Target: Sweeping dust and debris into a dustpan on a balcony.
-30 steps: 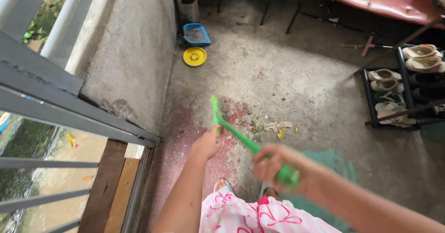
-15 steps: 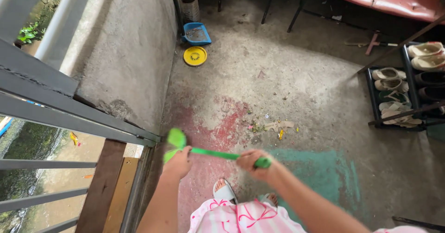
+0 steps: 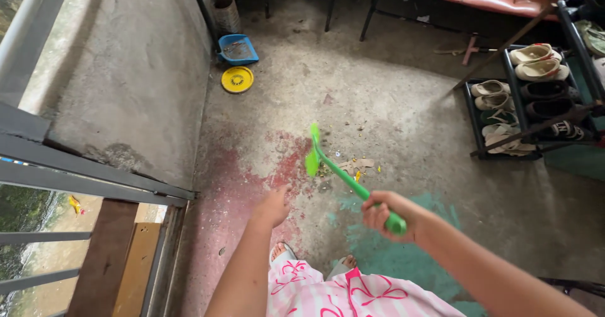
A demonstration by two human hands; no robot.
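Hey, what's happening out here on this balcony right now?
A person in pink patterned clothes stands on a concrete floor, gripping a green long-handled tool in the right hand. Its flat green head hangs just above a small pile of litter. The left hand is free, holding nothing. By the wall sit a blue dustpan and a yellow disc; a shoe rack stands to the right.
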